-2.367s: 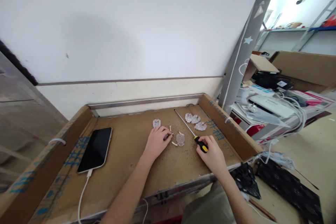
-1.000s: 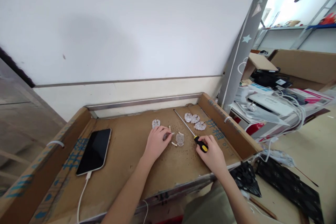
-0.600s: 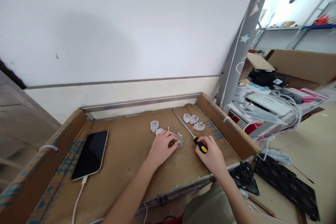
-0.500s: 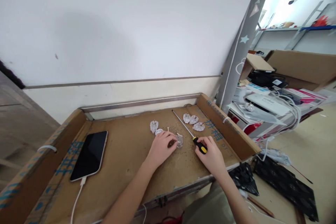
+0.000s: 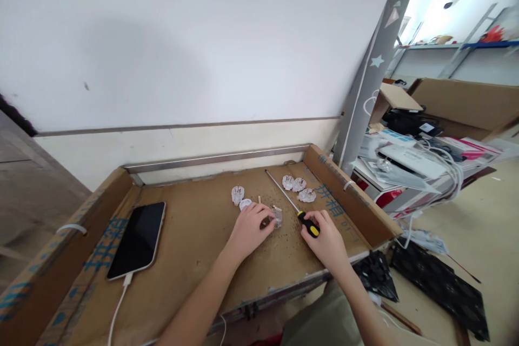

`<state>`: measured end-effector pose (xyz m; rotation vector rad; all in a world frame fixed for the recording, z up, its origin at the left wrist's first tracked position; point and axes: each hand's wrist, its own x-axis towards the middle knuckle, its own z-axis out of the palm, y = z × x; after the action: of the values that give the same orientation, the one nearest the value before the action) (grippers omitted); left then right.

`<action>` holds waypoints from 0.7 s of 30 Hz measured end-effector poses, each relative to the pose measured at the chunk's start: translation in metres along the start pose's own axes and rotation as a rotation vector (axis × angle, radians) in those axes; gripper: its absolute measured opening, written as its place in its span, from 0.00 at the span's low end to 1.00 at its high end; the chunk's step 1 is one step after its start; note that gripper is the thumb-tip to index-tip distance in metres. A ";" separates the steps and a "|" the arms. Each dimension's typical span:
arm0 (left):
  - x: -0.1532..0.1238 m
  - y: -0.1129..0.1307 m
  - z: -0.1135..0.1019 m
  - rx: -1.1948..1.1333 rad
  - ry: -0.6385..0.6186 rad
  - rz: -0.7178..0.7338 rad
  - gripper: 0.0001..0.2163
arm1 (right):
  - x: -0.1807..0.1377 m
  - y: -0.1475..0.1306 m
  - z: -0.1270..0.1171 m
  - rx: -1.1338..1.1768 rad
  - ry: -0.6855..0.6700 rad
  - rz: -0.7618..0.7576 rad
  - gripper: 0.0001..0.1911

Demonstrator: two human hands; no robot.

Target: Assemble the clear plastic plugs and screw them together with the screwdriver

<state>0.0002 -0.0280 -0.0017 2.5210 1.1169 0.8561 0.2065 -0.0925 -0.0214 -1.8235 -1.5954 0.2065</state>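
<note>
My left hand (image 5: 253, 225) is closed, thumb and fingertips on a small clear plastic plug part (image 5: 278, 217) at the middle of the cardboard. A screwdriver (image 5: 308, 224) with a black and yellow handle lies slantwise, its long shaft pointing to the back. My right hand (image 5: 325, 235) has its fingers around that handle. Just beyond my left hand are a clear plug piece with prongs (image 5: 238, 194) and a round white piece (image 5: 245, 204), partly covered by the fingers. More clear plug pieces (image 5: 307, 195) lie right of the shaft.
A phone (image 5: 138, 239) with a white charging cable lies at the left. Raised cardboard sides (image 5: 352, 194) border the work surface, and a white wall (image 5: 194, 65) stands behind. Tiny dark bits are scattered near my hands. Boxes and cables (image 5: 433, 159) are heaped at the right.
Both hands keep nearly the same places, with the screwdriver and plug part still under them. The view has shifted very slightly.
</note>
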 end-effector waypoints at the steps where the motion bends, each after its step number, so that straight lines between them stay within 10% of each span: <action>1: 0.000 0.000 0.000 0.001 0.000 0.004 0.03 | 0.000 0.000 0.000 -0.002 0.002 -0.003 0.08; 21: 0.000 0.003 0.000 -0.034 -0.030 -0.012 0.04 | -0.001 -0.001 -0.001 -0.033 0.032 -0.048 0.08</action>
<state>0.0021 -0.0297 -0.0007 2.4887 1.0987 0.8244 0.2061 -0.0932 -0.0207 -1.8027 -1.6269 0.1289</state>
